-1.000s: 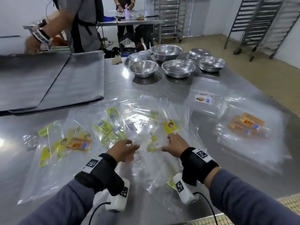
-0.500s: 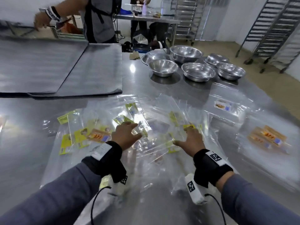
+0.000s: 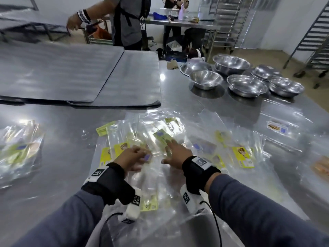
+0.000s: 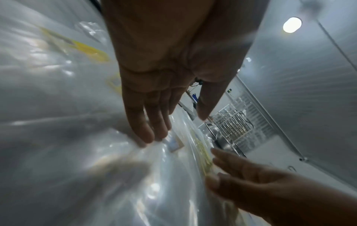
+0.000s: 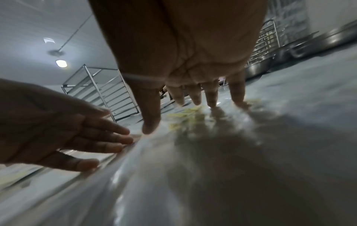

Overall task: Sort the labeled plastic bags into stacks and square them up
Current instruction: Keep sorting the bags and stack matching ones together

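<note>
Steel table [image 3: 178, 97]: wrist views show both hands' fingers [image 4: 146, 122] straight on bags [image 3: 156, 175].

Clear plastic bags [image 3: 153, 139] with yellow-green labels are lying flat in a loose, overlapping spread at the counter's near middle. A smaller heap of bags [image 3: 19, 148] is sitting well apart at the left, and orange-labeled bags [image 3: 320, 166] are lying at the right edge.

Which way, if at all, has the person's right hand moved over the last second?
Yes. Judged against the steel bowls, the right hand has slid left across the bags, closer to the left hand.
</note>
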Motion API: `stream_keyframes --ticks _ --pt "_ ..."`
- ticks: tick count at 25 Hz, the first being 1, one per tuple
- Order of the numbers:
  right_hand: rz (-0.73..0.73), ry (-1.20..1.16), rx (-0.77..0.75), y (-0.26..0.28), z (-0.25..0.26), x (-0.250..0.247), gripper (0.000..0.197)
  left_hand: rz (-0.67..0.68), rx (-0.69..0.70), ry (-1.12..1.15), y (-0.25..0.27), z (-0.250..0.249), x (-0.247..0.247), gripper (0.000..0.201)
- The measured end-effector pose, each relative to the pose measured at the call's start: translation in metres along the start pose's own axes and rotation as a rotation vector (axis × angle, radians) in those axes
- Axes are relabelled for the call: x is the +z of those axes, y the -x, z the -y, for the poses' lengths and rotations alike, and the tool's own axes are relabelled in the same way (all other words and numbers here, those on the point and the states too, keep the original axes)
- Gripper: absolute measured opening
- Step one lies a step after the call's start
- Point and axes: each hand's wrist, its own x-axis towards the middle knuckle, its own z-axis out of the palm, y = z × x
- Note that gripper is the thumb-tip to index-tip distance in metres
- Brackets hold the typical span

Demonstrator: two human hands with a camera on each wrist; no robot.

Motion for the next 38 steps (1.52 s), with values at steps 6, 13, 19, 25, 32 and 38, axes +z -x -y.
stream_keyframes --ticks 6,13,19,25,32,38 --pt "0.054 -0.065 -0.078 0.016 0.022 0.011 0.049 0.018 -0.016 0.228 -0.011 0.008 -0.010 0.016" --pt "-0.164 -0.330 0.093 0.025 0.001 -0.006 0.047 0.039 -0.079 0.166 -0.024 0.019 -0.023 0.017" --pt "-0.168 0.005 0.460 -0.004 -0.030 -0.007 0.095 0.026 -0.046 0.226 -0.036 0.034 -0.023 0.017" --pt "-0.188 -0.094 0.462 -0.013 -0.042 -0.019 0.078 -0.038 -0.114 0.277 -0.036 0.034 -0.024 0.025" --pt "-0.190 -0.601 0.313 -0.011 -0.040 -0.022 0.054 -0.129 -0.131 0.079 -0.040 0.033 -0.025 0.022" --pt "-0.128 -0.626 0.226 -0.012 -0.007 -0.011 0.061 -0.104 -0.107 -0.024 -0.041 0.031 -0.027 0.013"
